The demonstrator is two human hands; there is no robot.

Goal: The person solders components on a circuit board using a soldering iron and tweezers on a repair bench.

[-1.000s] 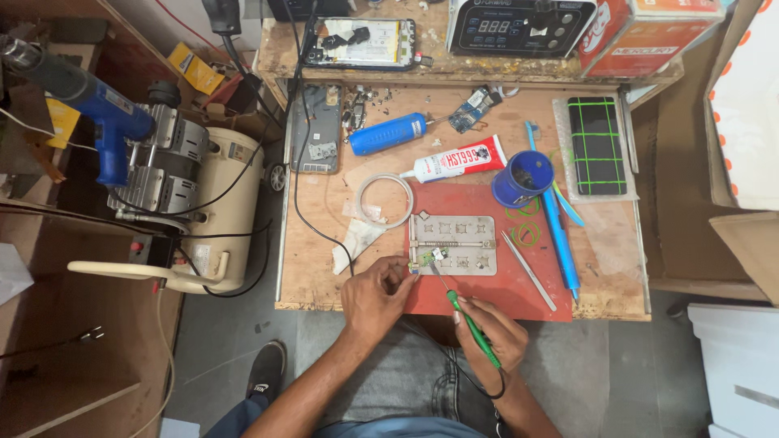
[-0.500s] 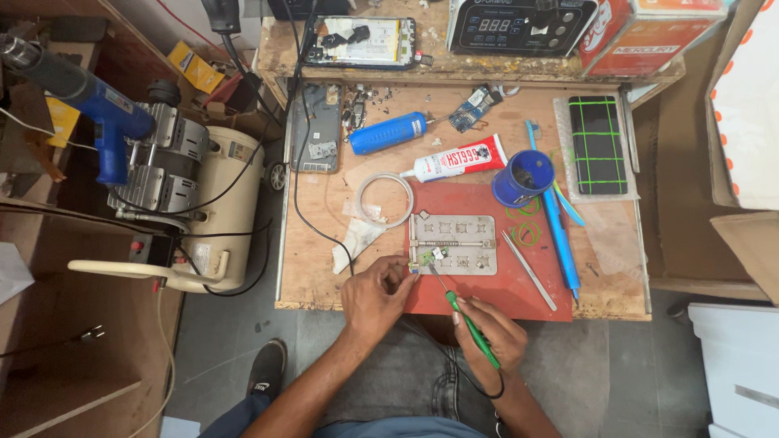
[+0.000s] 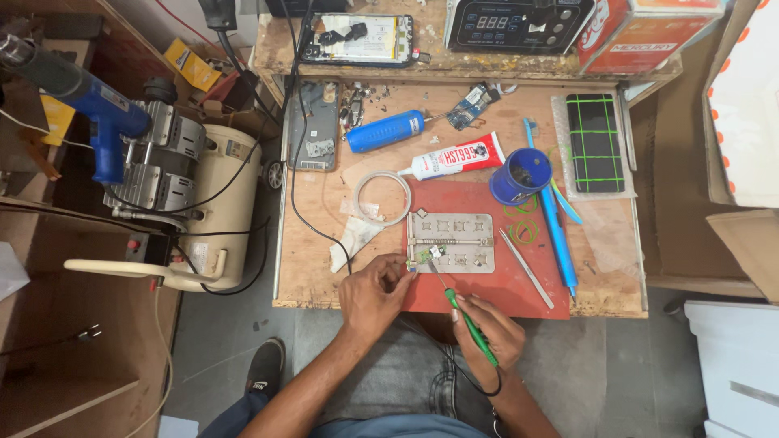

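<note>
Two hands over a cluttered plywood bench with red mat, compressor alongside. Left hand pinches small board; right hand grips green-handled tool.

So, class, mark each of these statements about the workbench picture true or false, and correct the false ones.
1. The right hand holds a green-handled tool. True.
2. The left hand rests at the metal holder plate on the red mat. True.
3. The blue cup lies on the floor. False: it stands on the bench, by the mat's upper right corner.
4. The tweezers are held in the left hand. False: they lie on the mat, right of the plate.
5. The white tape ring lies left of the mat. True.
</note>
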